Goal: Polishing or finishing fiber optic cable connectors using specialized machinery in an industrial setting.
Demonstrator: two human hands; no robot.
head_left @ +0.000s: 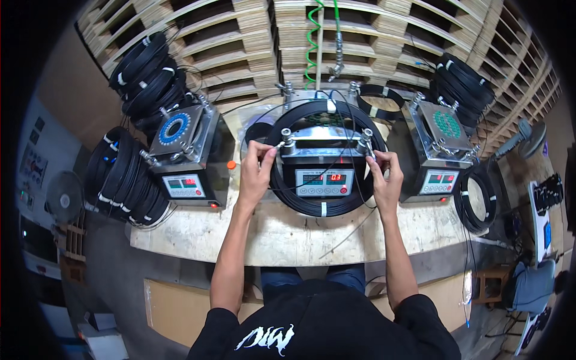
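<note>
A large coil of black cable (324, 209) is looped around the middle machine (324, 153), whose front has a lit red and green display panel (323, 183). At the machine's left metal post, my left hand (257, 177) pinches a small pale-tipped piece (279, 144), apparently a cable end. Beside the right post my right hand (387, 180) has its thumb and forefinger closed on another small pale piece (366, 168). Fingers hide most of both pieces. Thin black strands cross in front of the machine.
Similar machines stand left (186, 153) and right (438, 150), topped with a blue ring and green dots. Black cable coils are piled at far left (123, 180) and back right (462, 90). A green coiled air hose (312, 42) hangs before wooden pallets (234, 42). The wooden bench (288, 243) ends near my lap.
</note>
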